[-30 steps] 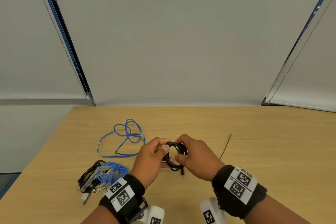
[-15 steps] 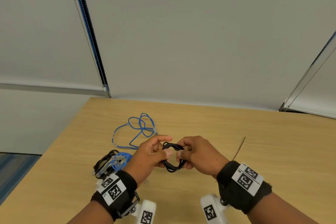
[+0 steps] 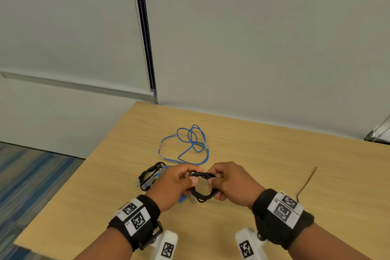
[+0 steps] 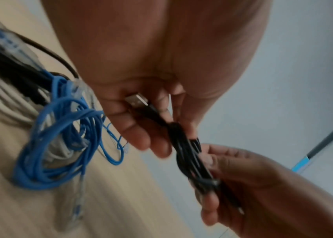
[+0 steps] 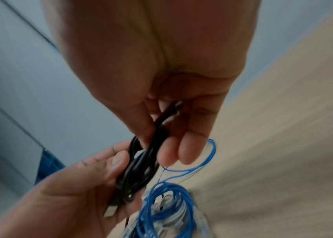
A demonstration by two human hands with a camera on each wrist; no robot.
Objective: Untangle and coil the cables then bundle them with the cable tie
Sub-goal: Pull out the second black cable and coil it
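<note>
A small coil of black cable (image 3: 201, 188) hangs between both hands above the wooden table (image 3: 274, 154). My left hand (image 3: 179, 183) pinches its left side, with the USB plug (image 4: 136, 99) tucked in the curled fingers. My right hand (image 3: 229, 183) grips the right side of the black coil (image 5: 141, 162). A loose blue cable (image 3: 185, 145) lies on the table beyond the hands. A pile of coiled blue, black and white cables (image 3: 150, 177) sits left of my left hand, also seen as the cable pile (image 4: 59, 128). The thin dark cable tie (image 3: 307, 181) lies to the right.
The table's left edge (image 3: 73, 177) drops to blue striped carpet (image 3: 27, 175). Grey roller blinds (image 3: 253, 38) with a bead chain (image 3: 145, 34) hang behind the table's far edge.
The head view has swung left and down, so the table's left edge and carpet appear. Both hands keep hold of the black coil, now turned so its loop faces the camera.
</note>
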